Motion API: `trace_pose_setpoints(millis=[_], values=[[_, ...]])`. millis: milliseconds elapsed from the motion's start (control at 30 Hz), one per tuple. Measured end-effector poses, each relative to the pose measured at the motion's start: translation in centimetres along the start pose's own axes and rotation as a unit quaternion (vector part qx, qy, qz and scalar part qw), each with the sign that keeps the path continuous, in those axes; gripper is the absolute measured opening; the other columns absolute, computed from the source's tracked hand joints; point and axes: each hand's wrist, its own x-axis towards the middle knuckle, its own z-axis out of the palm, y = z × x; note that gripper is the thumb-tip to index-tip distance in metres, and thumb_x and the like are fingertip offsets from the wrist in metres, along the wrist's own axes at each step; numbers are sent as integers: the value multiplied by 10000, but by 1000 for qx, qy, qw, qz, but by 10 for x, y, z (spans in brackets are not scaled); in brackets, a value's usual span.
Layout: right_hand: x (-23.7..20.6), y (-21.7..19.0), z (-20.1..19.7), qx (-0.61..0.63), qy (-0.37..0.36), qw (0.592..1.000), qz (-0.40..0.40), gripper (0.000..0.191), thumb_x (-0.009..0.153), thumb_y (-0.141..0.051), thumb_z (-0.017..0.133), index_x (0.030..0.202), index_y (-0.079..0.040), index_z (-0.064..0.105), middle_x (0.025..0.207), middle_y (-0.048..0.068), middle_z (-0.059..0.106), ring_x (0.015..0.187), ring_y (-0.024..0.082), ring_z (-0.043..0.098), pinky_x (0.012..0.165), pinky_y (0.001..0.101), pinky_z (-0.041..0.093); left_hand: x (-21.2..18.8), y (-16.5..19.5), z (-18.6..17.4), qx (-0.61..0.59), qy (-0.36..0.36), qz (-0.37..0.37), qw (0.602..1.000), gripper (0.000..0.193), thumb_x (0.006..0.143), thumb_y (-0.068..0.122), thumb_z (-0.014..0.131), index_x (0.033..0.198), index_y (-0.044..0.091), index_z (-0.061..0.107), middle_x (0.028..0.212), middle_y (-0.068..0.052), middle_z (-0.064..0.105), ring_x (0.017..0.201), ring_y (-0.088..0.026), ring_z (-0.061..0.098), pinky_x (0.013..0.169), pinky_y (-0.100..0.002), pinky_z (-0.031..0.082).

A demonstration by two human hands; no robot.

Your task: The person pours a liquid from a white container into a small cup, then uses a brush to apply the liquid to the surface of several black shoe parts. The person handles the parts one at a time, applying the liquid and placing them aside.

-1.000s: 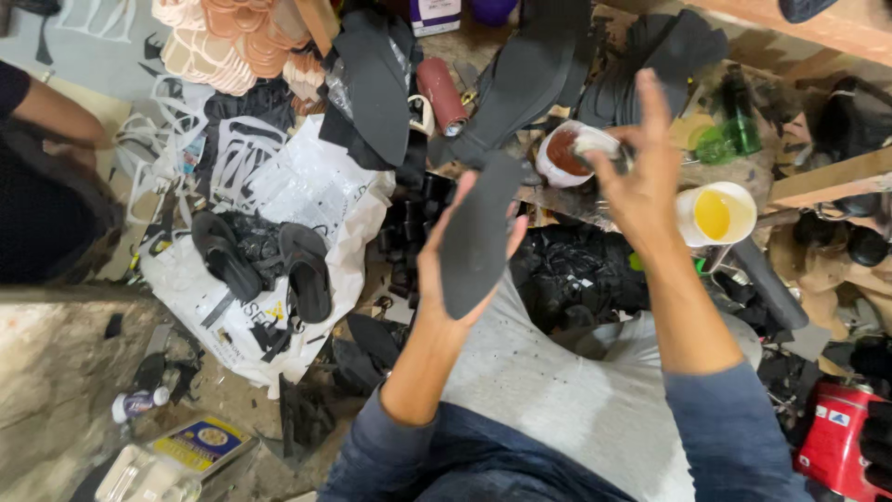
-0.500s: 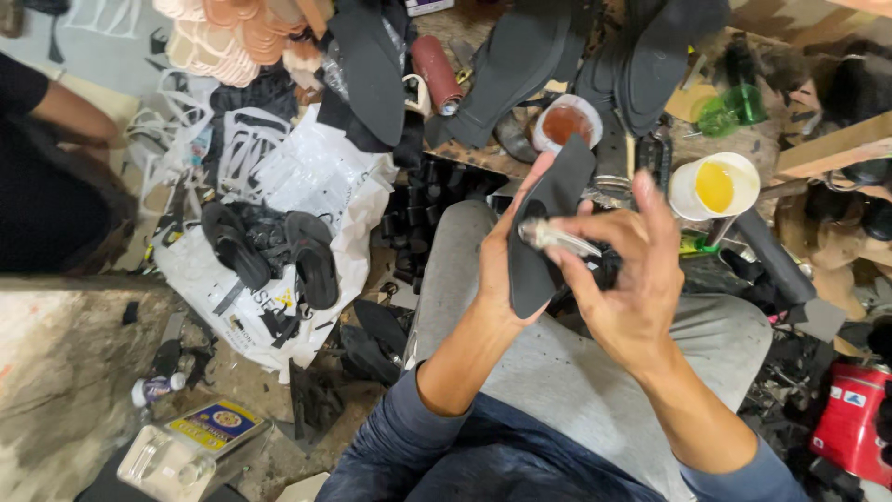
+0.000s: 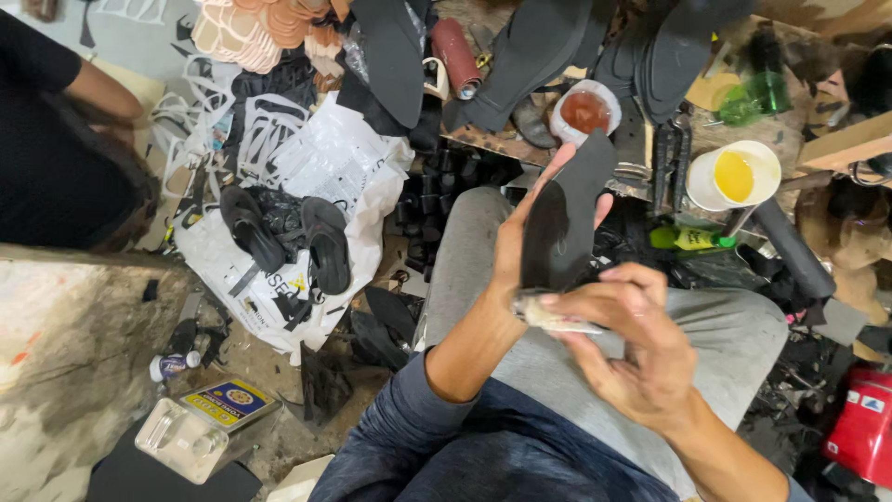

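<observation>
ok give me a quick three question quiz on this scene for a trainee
1. True or false: the left hand holds a black sole piece upright over the lap.
2. Multiple choice: what does the white bowl on the cluttered bench hold? A) yellow liquid B) black straps C) nails
3. Fill the gap: a pair of black sandals lies on a white ___ on the floor.

Key
1. True; the right hand holds a small pale tool at the piece's lower end.
2. A
3. plastic bag
</observation>
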Motion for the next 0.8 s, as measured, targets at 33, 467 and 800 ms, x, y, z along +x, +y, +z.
trace_pose_setpoints(millis=[33,467,800], values=[[-2,-2,-1,-29,-22,999,21,848,628,-9,895,1308,-268,459,859,150,776,771,245,705,862,458,493,0,0,1,-9,4,2,1000,483,1159,168,373,1622,31,354,1587,-120,454,1366,-223,527,1178,-419,436],[0,-14,-6,-70,103,992,18,962,905,47,820,1615,-94,186,1144,98,738,998,244,687,1000,421,468,-3,7,10,2,-22,49,999,551,1102,195,436,1598,-32,359,1555,-194,472,1374,-295,532,1253,-477,383],[-17,3,-1,-47,106,993,13,955,879,37,832,1583,-85,198,1068,145,735,937,265,705,955,430,502,-24,19,34,11,-43,0,999,704,1033,200,424,1668,-23,221,1666,-198,334,1500,-294,404,1312,-445,290]])
